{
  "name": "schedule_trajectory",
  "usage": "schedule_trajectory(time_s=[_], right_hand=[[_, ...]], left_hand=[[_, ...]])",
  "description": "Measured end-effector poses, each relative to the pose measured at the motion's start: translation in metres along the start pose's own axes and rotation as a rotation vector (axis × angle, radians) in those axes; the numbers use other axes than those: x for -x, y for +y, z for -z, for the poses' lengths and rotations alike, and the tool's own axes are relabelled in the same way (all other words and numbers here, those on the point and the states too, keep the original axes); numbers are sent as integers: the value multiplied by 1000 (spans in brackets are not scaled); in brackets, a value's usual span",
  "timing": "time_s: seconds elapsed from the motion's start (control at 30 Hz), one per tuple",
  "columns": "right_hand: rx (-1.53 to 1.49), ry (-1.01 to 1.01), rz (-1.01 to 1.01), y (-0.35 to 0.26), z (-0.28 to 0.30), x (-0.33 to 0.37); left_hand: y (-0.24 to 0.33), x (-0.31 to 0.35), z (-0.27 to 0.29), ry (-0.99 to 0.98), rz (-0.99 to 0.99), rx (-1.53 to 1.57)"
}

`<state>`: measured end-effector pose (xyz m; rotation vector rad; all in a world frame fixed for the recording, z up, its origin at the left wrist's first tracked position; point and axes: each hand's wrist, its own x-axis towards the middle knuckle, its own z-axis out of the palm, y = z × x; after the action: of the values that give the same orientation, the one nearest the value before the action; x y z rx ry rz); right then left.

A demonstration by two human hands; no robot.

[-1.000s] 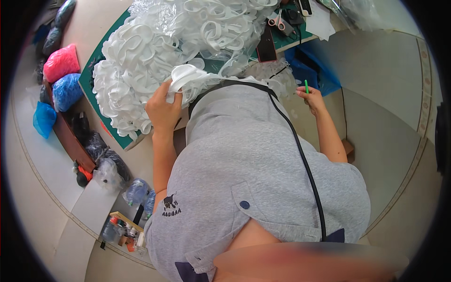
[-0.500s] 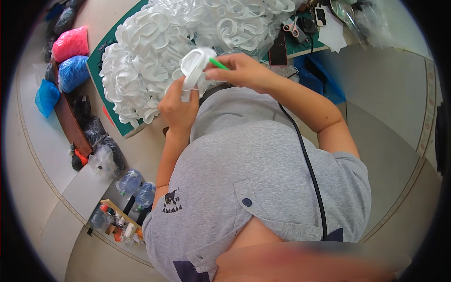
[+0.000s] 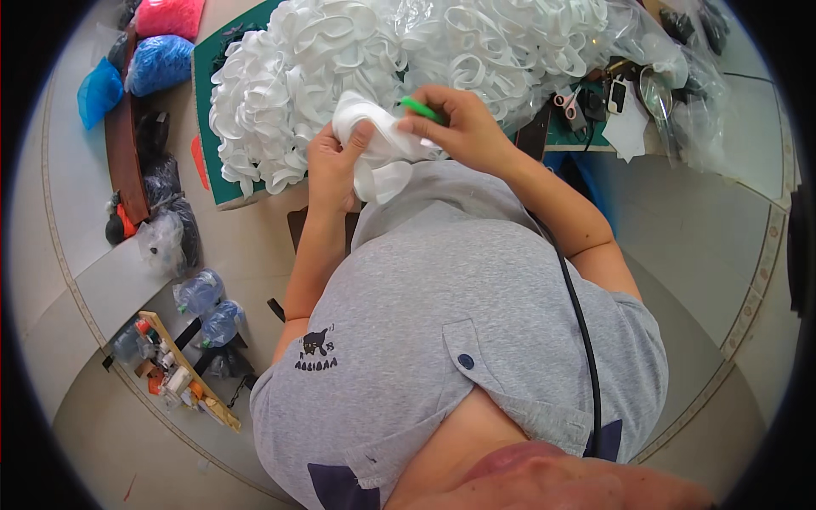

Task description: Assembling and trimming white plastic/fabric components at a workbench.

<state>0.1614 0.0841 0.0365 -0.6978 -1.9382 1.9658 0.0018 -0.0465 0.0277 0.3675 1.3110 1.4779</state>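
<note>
My left hand (image 3: 333, 168) is closed on a white fabric band (image 3: 374, 119), its thumb pressed on top. The band's loops spread toward my right hand, and a loose length hangs below near my lap. My right hand (image 3: 467, 132) grips a slim green tool (image 3: 422, 109) that points left, just over the band; its kind is too small to make out. Fingers of that hand are also close against the band's right side, though contact is unclear. Just beyond both hands lies a large heap of similar white bands (image 3: 297, 76), partly on clear plastic.
The heap sits on a green-topped table (image 3: 204, 110). At the right lie scissors (image 3: 566, 104), a white paper (image 3: 626, 132) and clear plastic bags (image 3: 705, 110). Pink (image 3: 170, 15) and blue bags (image 3: 160, 65) stand far left. A black cord (image 3: 578, 314) runs down my shirt.
The white band is spread wider between my hands, with a length now hanging lower. The green tool has tilted over it. The whole view has shifted, so the table appears farther right and higher.
</note>
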Motion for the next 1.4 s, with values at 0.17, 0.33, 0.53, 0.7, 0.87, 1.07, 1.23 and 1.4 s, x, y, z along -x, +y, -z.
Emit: schedule_trajectory(time_s=[0.17, 0.33, 0.53, 0.7, 0.87, 1.07, 1.23, 1.4], right_hand=[[-124, 195, 127, 15, 11, -5], [-134, -178, -7, 3, 15, -5], [6, 28, 127, 6, 16, -14], [-23, -31, 76, 13, 8, -25], [79, -62, 236, 17, -10, -35], [115, 202, 96, -3, 4, -15], [-772, 171, -210, -1, 28, -3], [-651, 505, -68, 6, 28, 1]], left_hand=[[12, 3, -3, -84, -30, 86], [12, 2, -14, -84, -54, 18], [9, 2, 3, -233, 136, 52], [21, 13, 3, -477, 277, 71], [39, 16, -11, -613, 510, -29], [31, 13, 1, -442, 121, -294], [29, 25, -13, -270, 174, -281], [34, 30, -25, -141, 82, -240]])
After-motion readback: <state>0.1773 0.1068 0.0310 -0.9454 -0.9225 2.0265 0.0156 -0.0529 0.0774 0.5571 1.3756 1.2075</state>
